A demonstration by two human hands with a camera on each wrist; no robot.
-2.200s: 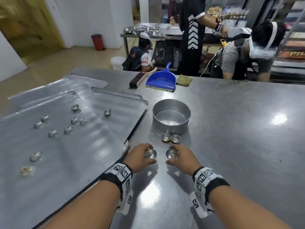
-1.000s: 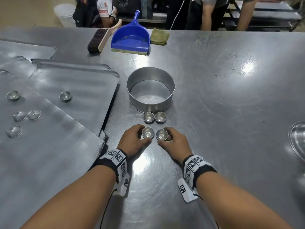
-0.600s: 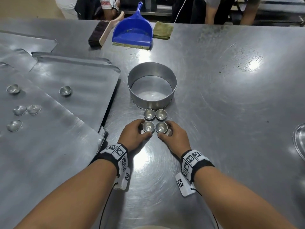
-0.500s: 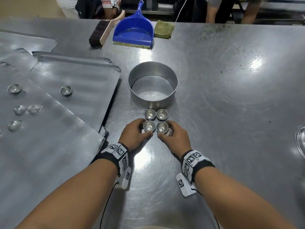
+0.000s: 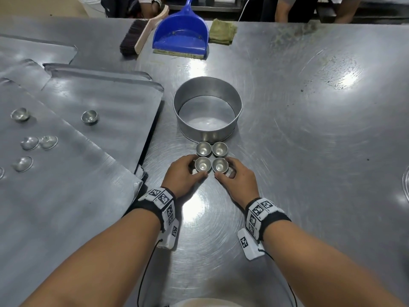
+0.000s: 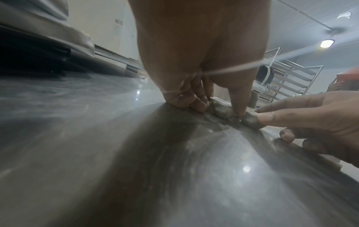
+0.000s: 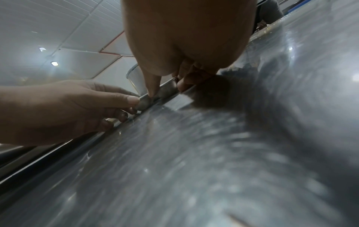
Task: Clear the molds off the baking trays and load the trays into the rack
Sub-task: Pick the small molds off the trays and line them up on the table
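Both hands have slid their molds forward until they sit just below the far pair. From the head view, the left hand [image 5: 182, 176] pinches the left mold [image 5: 202, 165] and the right hand [image 5: 238, 179] pinches the right mold [image 5: 220, 165], centre frame on the counter [image 5: 309, 151], forearms converging. Left wrist view: thumb and curled fingers [image 6: 196, 101] clamp the cup. Right wrist view: the same grip.

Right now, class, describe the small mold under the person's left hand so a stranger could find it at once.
Find the big round cake pan mid-table. Just in front of it four small metal cup molds sit in a square. The wanted mold is the near-left one, held by the left hand; its right neighbour is held by the right hand, the far two untouched.
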